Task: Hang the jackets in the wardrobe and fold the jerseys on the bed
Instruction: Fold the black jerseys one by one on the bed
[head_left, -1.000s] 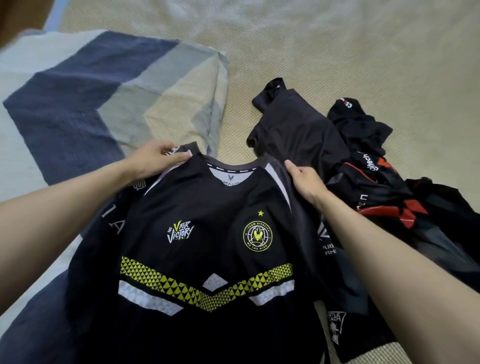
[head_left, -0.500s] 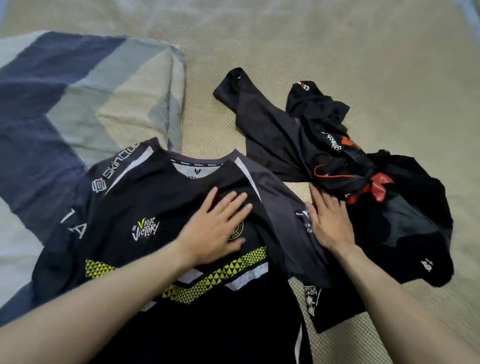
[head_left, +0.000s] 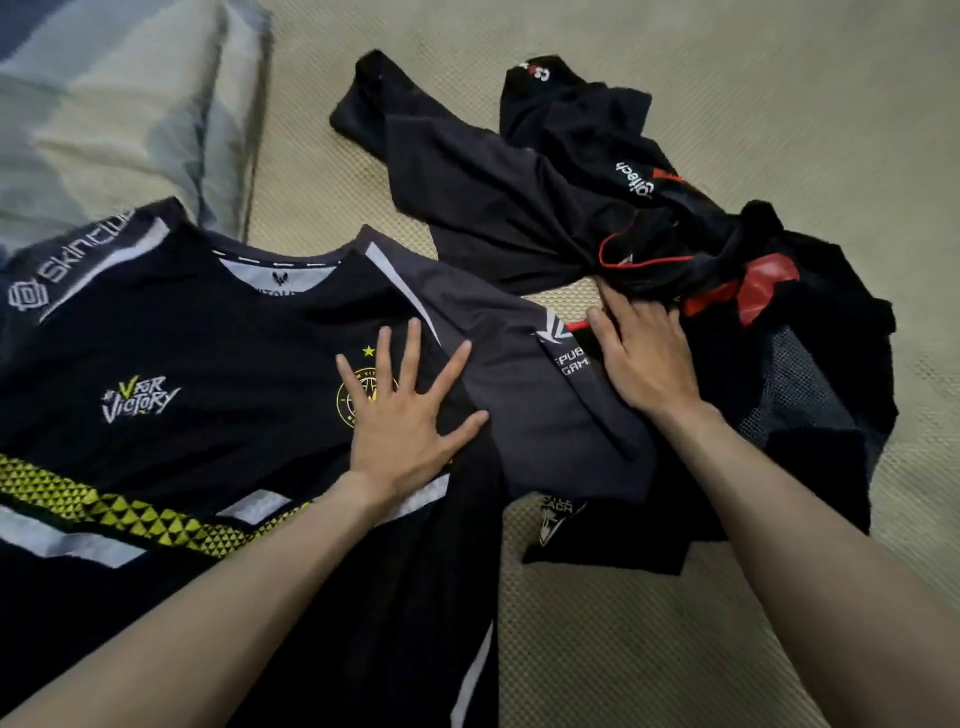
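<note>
Hands flat on cloth, both with straight fingers, gripping nothing. Left hand (head_left: 402, 415) spread wide, palm down on the chest of the black jersey (head_left: 208, 415), covering most of the round yellow crest; forearm comes in low from the bottom left. Right hand (head_left: 641, 358) palm down at the end of the jersey's grey sleeve (head_left: 524, 405), fingers close together, tips touching the edge of the pile of dark clothes (head_left: 623, 218); forearm enters from the bottom right.

Jersey lies face up on the bed (head_left: 675, 649), neck away from the person. Black body, grey shoulders with white stripes, a yellow triangle-pattern band with white bars across the front, "V for Victory" in white and yellow on the chest, "skinclub" along the far sleeve.

Pile sits crumpled just beyond the right hand: black cloth with red trim and white lettering. Striped blue and pale blanket (head_left: 130, 114) at upper left, partly under the jersey's shoulder.
</note>
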